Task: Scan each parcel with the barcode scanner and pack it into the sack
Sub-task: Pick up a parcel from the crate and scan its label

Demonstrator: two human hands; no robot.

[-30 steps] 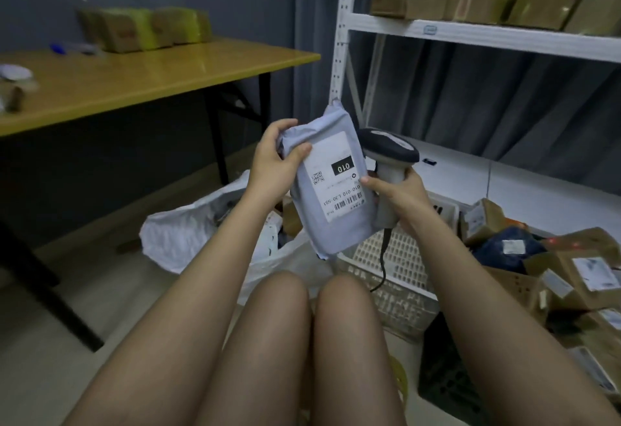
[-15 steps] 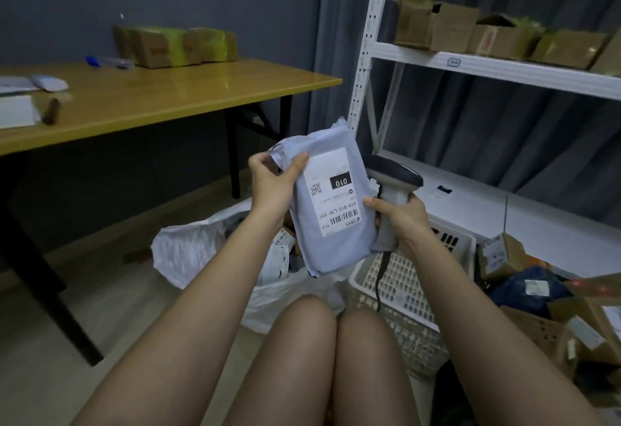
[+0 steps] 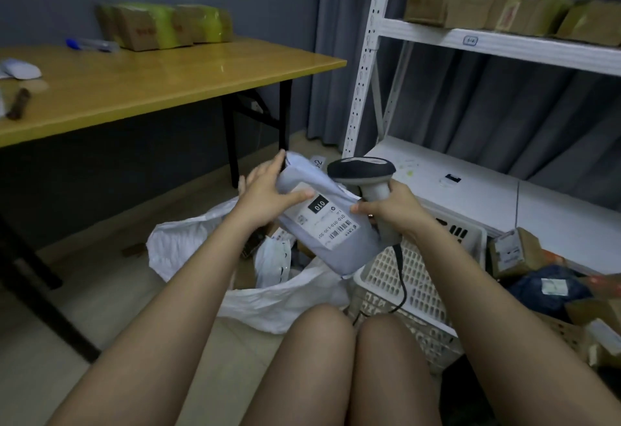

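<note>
Left hand (image 3: 265, 198) grips parcel (image 3: 327, 224) top; right hand (image 3: 391, 210) clamps scanner (image 3: 364, 178), forefinger steadying parcel. Lower label-up into sack (image 3: 275, 298); release late.

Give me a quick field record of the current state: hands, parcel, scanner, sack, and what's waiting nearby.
left hand: grips the upper end of the grey parcel
parcel: tilted, label with 010 and barcode facing up, held above the sack
right hand: holds the barcode scanner by its handle, fingertips touching the parcel's edge
sack: white, open on the floor, some parcels inside
basket: white, perforated, beneath the right forearm
waiting parcels: cardboard boxes and a dark bag to the right
</note>
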